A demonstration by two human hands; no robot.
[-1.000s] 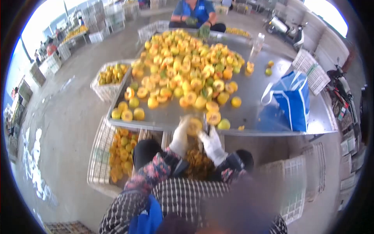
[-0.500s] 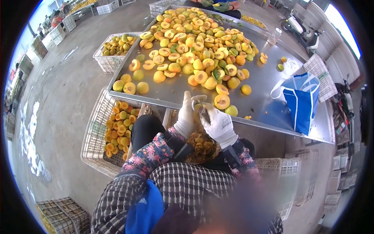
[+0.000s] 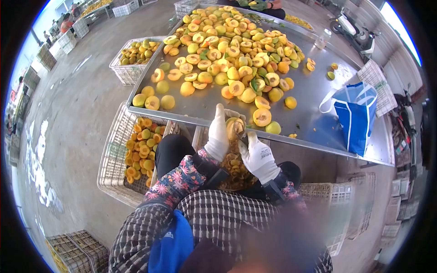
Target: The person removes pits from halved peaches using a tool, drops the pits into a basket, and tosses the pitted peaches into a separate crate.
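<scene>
My left hand, in a white glove, has its fingers wrapped round a yellow peach half just off the table's front edge. The cut face is turned toward me. My right hand, gloved too, grips a small metal pitting tool whose tip meets the peach half; its handle is mostly hidden in the fingers. Below both hands, a container holds peach scraps. On the metal table in front lies a large heap of halved and whole peaches.
A crate of peach halves stands at my left knee, with another crate beside the table. On the table's right are a blue bag and a clear jar. Another person's gloved hands show at the far end.
The peach half has turned so that its cut face shows in my left hand. My right hand has shifted slightly down, and the tool's curved end is less visible.
</scene>
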